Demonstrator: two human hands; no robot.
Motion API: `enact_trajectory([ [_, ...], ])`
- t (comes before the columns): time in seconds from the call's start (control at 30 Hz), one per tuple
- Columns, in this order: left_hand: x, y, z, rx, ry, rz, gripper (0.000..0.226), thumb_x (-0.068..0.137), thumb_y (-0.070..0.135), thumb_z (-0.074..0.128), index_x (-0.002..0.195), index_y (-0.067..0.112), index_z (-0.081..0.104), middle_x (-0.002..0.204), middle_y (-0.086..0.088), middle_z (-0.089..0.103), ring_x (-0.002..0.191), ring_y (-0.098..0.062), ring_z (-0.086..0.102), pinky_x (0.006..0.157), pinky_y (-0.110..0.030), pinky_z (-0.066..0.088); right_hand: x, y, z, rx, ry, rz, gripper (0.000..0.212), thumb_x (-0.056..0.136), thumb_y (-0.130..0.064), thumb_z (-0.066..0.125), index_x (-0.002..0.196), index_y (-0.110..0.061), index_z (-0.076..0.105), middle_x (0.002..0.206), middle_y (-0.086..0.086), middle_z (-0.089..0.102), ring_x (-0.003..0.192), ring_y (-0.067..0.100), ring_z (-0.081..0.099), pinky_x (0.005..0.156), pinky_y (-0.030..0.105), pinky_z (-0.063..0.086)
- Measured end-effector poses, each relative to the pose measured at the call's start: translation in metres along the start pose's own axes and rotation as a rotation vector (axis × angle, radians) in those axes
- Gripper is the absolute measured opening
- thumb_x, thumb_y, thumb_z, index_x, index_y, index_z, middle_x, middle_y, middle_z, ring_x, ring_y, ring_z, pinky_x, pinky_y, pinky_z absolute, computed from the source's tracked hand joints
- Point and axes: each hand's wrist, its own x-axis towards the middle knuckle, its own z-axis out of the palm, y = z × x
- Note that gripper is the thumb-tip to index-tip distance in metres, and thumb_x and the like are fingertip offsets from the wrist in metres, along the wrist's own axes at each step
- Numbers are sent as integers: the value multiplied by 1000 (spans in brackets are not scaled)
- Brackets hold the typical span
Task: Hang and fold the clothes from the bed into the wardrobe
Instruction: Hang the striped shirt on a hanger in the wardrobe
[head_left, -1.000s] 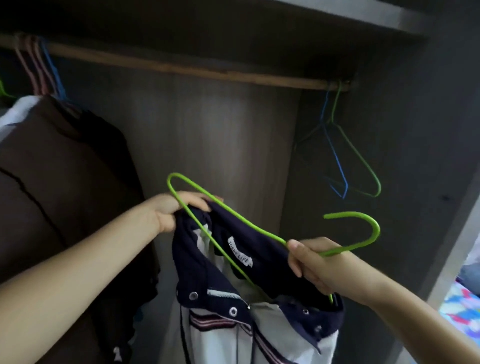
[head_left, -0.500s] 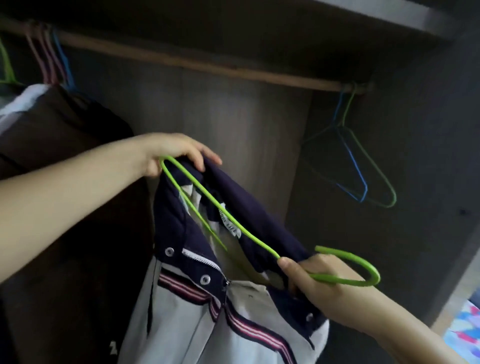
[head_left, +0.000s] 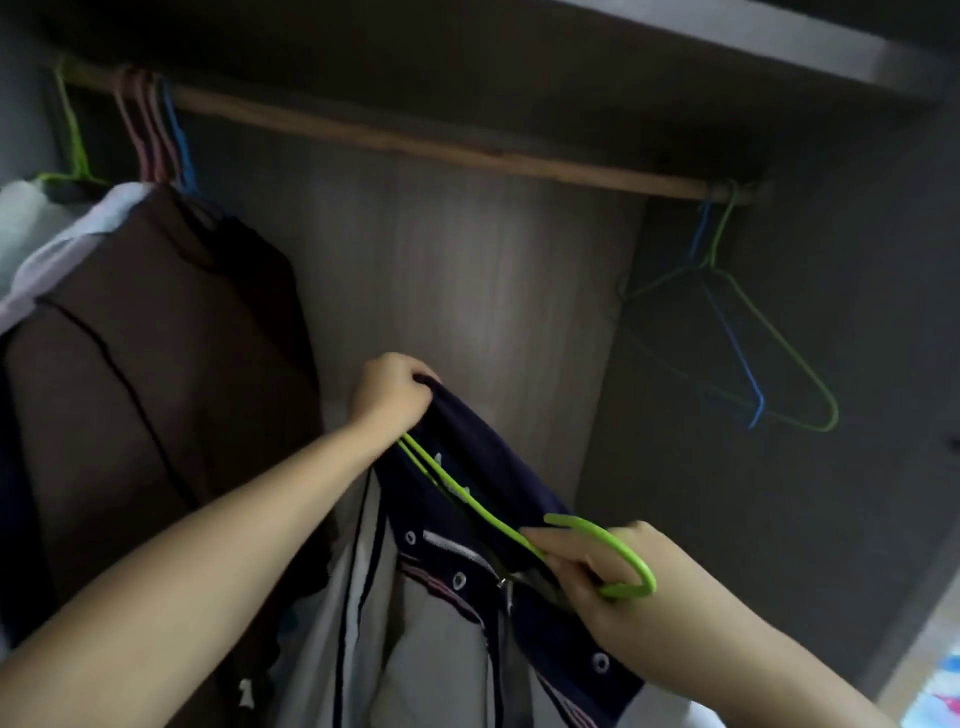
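A person stands facing into an open wardrobe, seen from their own head looking slightly up and forward. Both bare forearms reach in from the bottom of the view.

The left hand is raised in the middle of the view, its fingers curled tight over the top edge of a dark navy collar. That collar belongs to a shirt with a navy neckline, snap buttons, and a pale body with dark and red stripes; it hangs down between the two arms toward the bottom edge.

A bright green hanger runs on a slant from just under the left hand down to the right hand, with its thin arms tucked inside the shirt's neck opening. The right hand, lower and to the right, grips the hanger at its neck, fingers wrapped round it, with the thick hook curving out over the knuckles.

A wooden rail crosses the top of the wardrobe. At its left end hang a brown garment and something white beside it, on pink, blue and green hangers. At the far right end hang two bare hangers, one blue and one green, well apart from the shirt. The picture is slightly blurred.
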Motion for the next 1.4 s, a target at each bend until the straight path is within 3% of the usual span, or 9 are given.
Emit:
enact_trajectory([
  [0.23,-25,29,24,469,-87,312,35,81,11,52,108,26,70,107,-10,69,101,-36,62,81,-36,50,-5,25,-14,-113,-186,71,48,84,-46,23,105,-24,60,82,-1,64,72,16,58,74,35,51],
  [0.4,-34,64,29,90,-308,324,33,71,4,53,88,20,76,89,-4,74,91,-23,66,79,-31,53,25,44,8,-25,-292,280,31,97,-26,39,77,-8,56,74,4,60,71,21,56,72,35,48],
  [0.53,-34,58,39,64,-405,340,34,64,18,48,85,18,75,84,-6,73,86,-25,66,76,-33,54,44,44,-11,517,-183,515,27,97,-2,40,84,0,64,40,0,40,31,9,34,44,22,36],
  [0.7,-19,21,20,-139,-638,195,39,90,10,62,127,17,55,105,-7,61,97,-16,57,76,-10,41,74,46,-20,873,-186,656,13,97,-6,48,90,-3,60,46,-3,41,34,8,36,42,22,44],
  [0.77,-26,16,12,-68,-559,331,42,90,22,65,130,12,55,115,-13,59,107,-18,54,88,-15,37,94,37,-17,902,-202,636,10,96,-2,50,93,-7,58,58,3,51,42,10,48,48,26,53],
  [0.93,-70,30,-16,-204,-471,334,55,85,58,34,67,12,59,74,-4,62,71,-8,55,74,-33,42,159,2,-30,1143,-60,514,22,93,12,44,104,-2,57,64,8,59,45,12,59,47,25,56],
  [1.1,-46,47,-57,-260,-361,153,69,76,68,48,129,24,57,133,1,56,126,-13,47,103,-25,35,222,-63,-34,966,-91,321,44,92,13,47,134,0,41,72,10,66,50,10,65,54,22,54],
  [1.27,-13,35,-118,-176,-153,172,41,65,44,59,92,14,66,95,-5,67,99,-18,61,82,-26,47,273,-106,-38,927,-37,178,51,89,12,54,137,2,39,89,18,68,68,17,64,86,36,53],
  [1.4,18,32,-159,55,-43,166,14,88,25,60,88,13,68,92,-15,66,96,-33,61,65,-28,42,326,-130,-36,747,99,91,31,89,3,58,120,3,54,68,9,65,63,19,63,65,32,54],
])
